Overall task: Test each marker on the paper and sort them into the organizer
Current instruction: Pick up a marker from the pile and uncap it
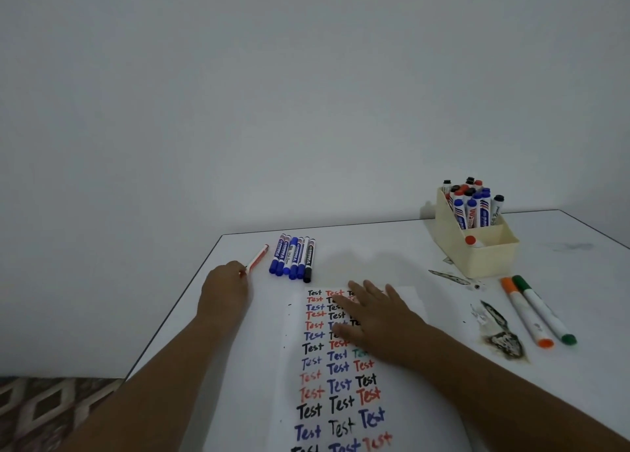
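A white paper covered with rows of the word "Test" in black, red and blue lies on the white table. My right hand rests flat on its upper part, fingers spread. My left hand is at the table's left edge, fingers closed around the near end of a red marker that lies on the table. A row of several blue markers and one black marker lies just right of it. The cream organizer at the back right holds several upright markers.
An orange marker and a green marker lie to the right of the paper. Dark ink smudges mark the table near them. A patterned floor shows at the lower left, beyond the table edge.
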Demonstrator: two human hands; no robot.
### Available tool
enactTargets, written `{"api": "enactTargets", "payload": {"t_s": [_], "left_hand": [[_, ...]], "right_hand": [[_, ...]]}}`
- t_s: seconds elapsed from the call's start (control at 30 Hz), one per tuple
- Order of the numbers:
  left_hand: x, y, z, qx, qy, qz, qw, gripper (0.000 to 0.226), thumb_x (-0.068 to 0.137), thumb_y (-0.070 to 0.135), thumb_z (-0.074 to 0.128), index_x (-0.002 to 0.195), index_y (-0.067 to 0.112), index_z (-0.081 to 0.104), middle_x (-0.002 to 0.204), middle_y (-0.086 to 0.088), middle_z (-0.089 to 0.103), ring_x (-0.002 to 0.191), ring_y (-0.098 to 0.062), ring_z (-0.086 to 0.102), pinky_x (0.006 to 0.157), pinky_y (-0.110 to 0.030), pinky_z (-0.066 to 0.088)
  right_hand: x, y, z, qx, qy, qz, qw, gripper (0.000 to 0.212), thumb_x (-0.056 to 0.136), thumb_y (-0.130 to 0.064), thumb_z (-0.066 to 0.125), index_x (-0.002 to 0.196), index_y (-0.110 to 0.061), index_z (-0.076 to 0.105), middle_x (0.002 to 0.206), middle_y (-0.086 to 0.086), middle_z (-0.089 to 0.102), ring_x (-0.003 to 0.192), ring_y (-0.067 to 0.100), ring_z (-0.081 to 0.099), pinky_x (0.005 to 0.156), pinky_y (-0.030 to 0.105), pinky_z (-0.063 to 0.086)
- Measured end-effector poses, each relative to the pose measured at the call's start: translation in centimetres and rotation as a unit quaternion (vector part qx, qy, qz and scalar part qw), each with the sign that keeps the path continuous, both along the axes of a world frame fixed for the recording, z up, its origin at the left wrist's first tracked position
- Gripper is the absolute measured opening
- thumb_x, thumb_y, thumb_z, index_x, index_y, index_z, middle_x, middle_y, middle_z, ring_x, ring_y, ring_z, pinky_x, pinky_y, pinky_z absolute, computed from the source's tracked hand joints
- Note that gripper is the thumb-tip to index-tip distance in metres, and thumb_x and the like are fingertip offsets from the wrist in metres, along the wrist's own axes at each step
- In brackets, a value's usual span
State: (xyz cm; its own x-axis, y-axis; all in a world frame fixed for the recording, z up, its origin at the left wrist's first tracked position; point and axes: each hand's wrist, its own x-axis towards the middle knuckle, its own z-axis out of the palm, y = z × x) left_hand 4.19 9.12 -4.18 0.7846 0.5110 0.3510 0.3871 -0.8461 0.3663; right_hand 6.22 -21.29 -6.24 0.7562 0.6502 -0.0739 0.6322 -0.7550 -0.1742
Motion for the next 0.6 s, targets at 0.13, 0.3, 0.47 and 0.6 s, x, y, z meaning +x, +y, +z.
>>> {"api": "enactTargets", "payload": {"t_s": [0.13,0.3,0.47,0.6], "left_hand": [[-1.7,-1.0,1.2,-0.107,-0.083,-0.042,0.990,0.032,0.097,0.024,0.055,0.127,0.016,0.061,0.106,0.001,0.067,0.087,-0.011,0.055,0.078,-0.022,0.041],[-5.0,-5.5,3.1,-0.190,-0.088,-0.178,0.961,0.026,0.097,0.026,0.057,0.120,0.034,0.065,0.103,0.013,0.066,0.091,-0.003,0.059,0.074,-0.014,0.043],[-7.9,-10.0,4.6,-0.228,-0.082,-0.300,0.923,0.025,0.095,0.021,0.060,0.108,0.040,0.068,0.094,0.018,0.068,0.088,-0.002,0.063,0.077,-0.020,0.052],[-8.3,-12.8,5.3,-0.244,-0.068,-0.333,0.908,0.014,0.099,0.030,0.051,0.101,0.036,0.063,0.087,0.007,0.067,0.080,-0.013,0.063,0.070,-0.034,0.055]], "right_hand": [[0.2,0.0,0.1,0.002,0.018,0.002,1.000,0.076,0.093,-0.078,0.019,0.158,-0.042,0.004,0.169,-0.003,-0.005,0.155,0.022,-0.008,0.124,0.052,-0.007],[0.3,0.3,2.5,0.112,0.085,-0.028,0.990,0.083,0.087,-0.074,0.052,0.157,-0.038,0.025,0.168,-0.006,0.014,0.156,0.021,0.000,0.124,0.049,0.002],[-1.7,0.7,6.7,0.493,0.189,-0.063,0.847,0.052,0.089,-0.046,0.068,0.134,-0.023,0.058,0.124,-0.007,0.066,0.117,0.017,0.061,0.097,0.037,0.055],[-3.8,1.0,8.0,0.619,0.231,-0.098,0.744,0.016,0.096,-0.021,0.066,0.109,-0.018,0.073,0.079,-0.007,0.071,0.080,0.014,0.062,0.084,0.034,0.057]]}}
